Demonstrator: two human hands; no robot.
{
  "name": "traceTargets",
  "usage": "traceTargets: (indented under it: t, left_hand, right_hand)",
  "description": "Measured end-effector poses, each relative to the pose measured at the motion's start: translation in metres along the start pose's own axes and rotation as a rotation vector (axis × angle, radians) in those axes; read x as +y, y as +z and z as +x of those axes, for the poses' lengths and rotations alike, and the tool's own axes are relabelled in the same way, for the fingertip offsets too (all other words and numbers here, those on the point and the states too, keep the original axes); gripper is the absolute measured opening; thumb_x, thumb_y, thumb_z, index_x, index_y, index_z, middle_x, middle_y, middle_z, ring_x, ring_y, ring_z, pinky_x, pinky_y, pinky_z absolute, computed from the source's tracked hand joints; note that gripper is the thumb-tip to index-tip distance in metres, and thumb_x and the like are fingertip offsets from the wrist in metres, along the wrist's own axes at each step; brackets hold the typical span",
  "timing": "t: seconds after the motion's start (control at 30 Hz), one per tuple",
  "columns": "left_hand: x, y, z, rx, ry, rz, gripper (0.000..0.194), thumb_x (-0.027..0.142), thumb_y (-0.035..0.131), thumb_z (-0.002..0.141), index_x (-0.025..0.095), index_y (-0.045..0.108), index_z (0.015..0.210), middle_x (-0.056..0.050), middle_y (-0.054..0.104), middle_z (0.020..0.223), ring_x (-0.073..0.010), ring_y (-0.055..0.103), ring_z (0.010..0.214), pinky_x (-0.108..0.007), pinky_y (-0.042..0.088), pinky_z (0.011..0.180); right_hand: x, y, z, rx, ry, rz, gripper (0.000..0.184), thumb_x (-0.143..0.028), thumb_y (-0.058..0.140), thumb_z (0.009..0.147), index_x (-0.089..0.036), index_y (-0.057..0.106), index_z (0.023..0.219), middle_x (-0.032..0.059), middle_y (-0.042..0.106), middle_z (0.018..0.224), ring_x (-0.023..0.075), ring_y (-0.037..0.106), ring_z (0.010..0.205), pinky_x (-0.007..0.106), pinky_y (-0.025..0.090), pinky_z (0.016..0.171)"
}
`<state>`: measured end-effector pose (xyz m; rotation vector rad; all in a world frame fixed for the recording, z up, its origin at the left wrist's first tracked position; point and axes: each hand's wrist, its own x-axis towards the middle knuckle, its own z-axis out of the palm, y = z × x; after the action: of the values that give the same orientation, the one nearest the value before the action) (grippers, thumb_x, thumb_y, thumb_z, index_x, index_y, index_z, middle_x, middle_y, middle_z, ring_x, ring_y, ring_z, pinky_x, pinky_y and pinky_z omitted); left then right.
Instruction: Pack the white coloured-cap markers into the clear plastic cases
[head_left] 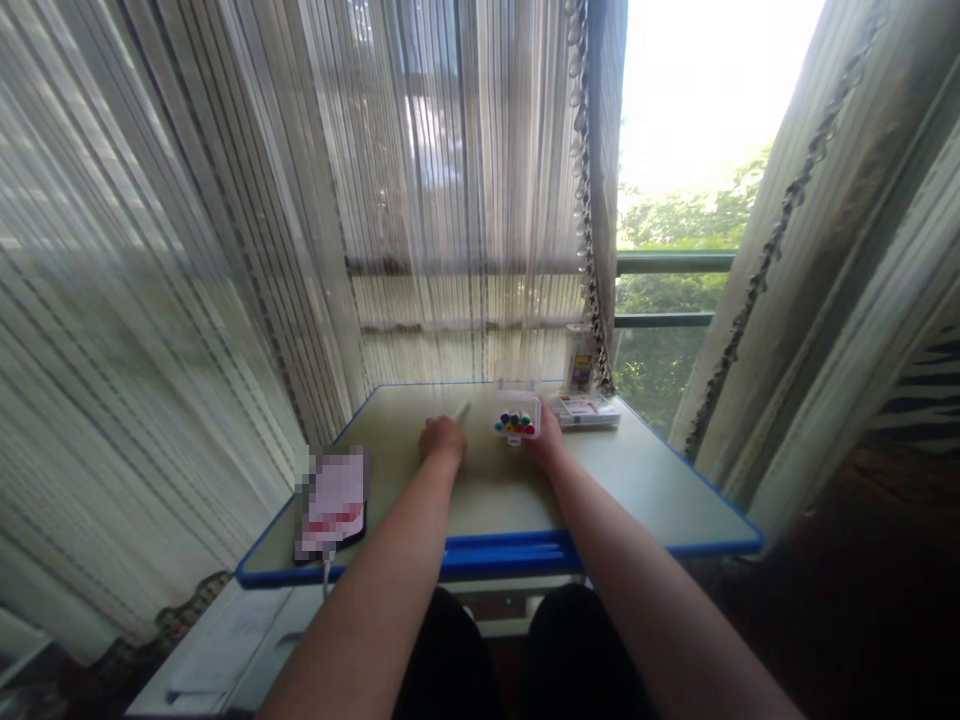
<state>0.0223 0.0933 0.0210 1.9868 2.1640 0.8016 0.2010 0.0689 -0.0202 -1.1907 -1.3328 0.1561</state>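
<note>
My left hand (441,438) is closed just over the desk, left of its middle. A thin pale stick, perhaps a pen (463,410), juts out from its fingers toward the far edge. My right hand (549,436) grips the right side of a clear plastic case (516,404) and tilts its opening toward me. The case's see-through lid (517,374) is flipped up at the back. Inside show several round coloured ends (517,424), in blue, green, red and yellow. Their lower parts are hidden.
Behind my right hand lies a flat clear box (589,411), with an upright clear container (580,358) beyond it. A phone (335,500) with a cable rests at the left of the blue-edged desk (645,500). Striped curtains (465,200) hang along the far side.
</note>
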Motion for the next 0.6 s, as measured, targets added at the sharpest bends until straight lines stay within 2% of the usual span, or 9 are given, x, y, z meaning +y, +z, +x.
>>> traceTargets:
  t: [0.07, 0.13, 0.23, 0.33, 0.4, 0.47, 0.6]
  left_hand:
    - [0.005, -0.004, -0.002, 0.063, 0.007, -0.044, 0.028, 0.013, 0.037, 0.085, 0.010, 0.061, 0.100, -0.021, 0.062, 0.101, -0.0287, 0.065, 0.087, -0.038, 0.049, 0.071]
    - [0.009, -0.007, -0.004, 0.200, 0.016, -0.149, 0.029, 0.017, 0.033, 0.088, 0.011, 0.058, 0.102, -0.019, 0.061, 0.101, -0.0268, 0.064, 0.087, -0.038, 0.049, 0.072]
    - [0.013, -0.008, -0.003, 0.396, 0.067, -0.389, 0.024, 0.027, 0.034, 0.090, 0.014, 0.055, 0.092, -0.014, 0.062, 0.090, -0.0243, 0.063, 0.081, -0.038, 0.049, 0.072]
    - [0.013, -0.005, -0.002, 0.591, 0.223, -0.557, 0.025, 0.041, 0.046, 0.086, 0.016, 0.051, 0.090, -0.011, 0.058, 0.089, -0.0231, 0.058, 0.084, -0.037, 0.048, 0.076]
    - [0.012, -0.004, -0.002, 0.719, 0.362, -0.599, 0.029, 0.045, 0.046, 0.086, 0.016, 0.049, 0.091, -0.011, 0.055, 0.089, -0.0227, 0.055, 0.086, -0.037, 0.047, 0.079]
    - [0.012, -0.003, -0.004, 0.755, 0.503, -0.598, 0.026, 0.042, 0.040, 0.089, 0.017, 0.048, 0.089, -0.009, 0.053, 0.084, -0.0214, 0.053, 0.082, -0.037, 0.046, 0.077]
    - [0.014, -0.005, -0.012, 0.688, 0.701, -0.563, 0.023, 0.036, 0.035, 0.093, 0.018, 0.050, 0.092, -0.008, 0.053, 0.085, -0.0203, 0.052, 0.086, -0.036, 0.045, 0.080]
  right_hand:
    - [-0.001, 0.000, 0.001, 0.026, 0.013, -0.017, 0.032, -0.031, 0.059, 0.062, -0.019, 0.059, 0.092, 0.0075, 0.067, 0.089, 0.0250, 0.062, 0.082, 0.038, 0.050, 0.077]
    - [-0.002, 0.001, 0.001, 0.047, 0.028, -0.022, 0.034, -0.032, 0.060, 0.061, -0.019, 0.059, 0.093, 0.0087, 0.066, 0.091, 0.0263, 0.062, 0.084, 0.040, 0.049, 0.078]
    - [-0.003, 0.002, 0.001, 0.045, 0.053, 0.004, 0.036, -0.033, 0.061, 0.061, -0.020, 0.059, 0.094, 0.0079, 0.066, 0.092, 0.0263, 0.062, 0.084, 0.039, 0.049, 0.079]
    - [-0.003, 0.003, 0.001, 0.044, 0.062, 0.038, 0.034, -0.032, 0.060, 0.061, -0.021, 0.059, 0.092, 0.0060, 0.067, 0.089, 0.0244, 0.062, 0.081, 0.036, 0.049, 0.076]
    - [-0.003, 0.002, 0.001, 0.045, 0.066, 0.044, 0.034, -0.032, 0.059, 0.061, -0.021, 0.058, 0.092, 0.0054, 0.067, 0.087, 0.0240, 0.061, 0.080, 0.035, 0.048, 0.075]
    - [-0.004, 0.002, 0.001, 0.036, 0.064, 0.030, 0.034, -0.032, 0.059, 0.060, -0.020, 0.058, 0.092, 0.0049, 0.066, 0.086, 0.0242, 0.062, 0.080, 0.036, 0.048, 0.074]
    - [-0.004, 0.000, 0.001, 0.016, 0.049, 0.005, 0.033, -0.033, 0.060, 0.061, -0.021, 0.058, 0.091, 0.0041, 0.066, 0.086, 0.0242, 0.062, 0.080, 0.036, 0.049, 0.074]
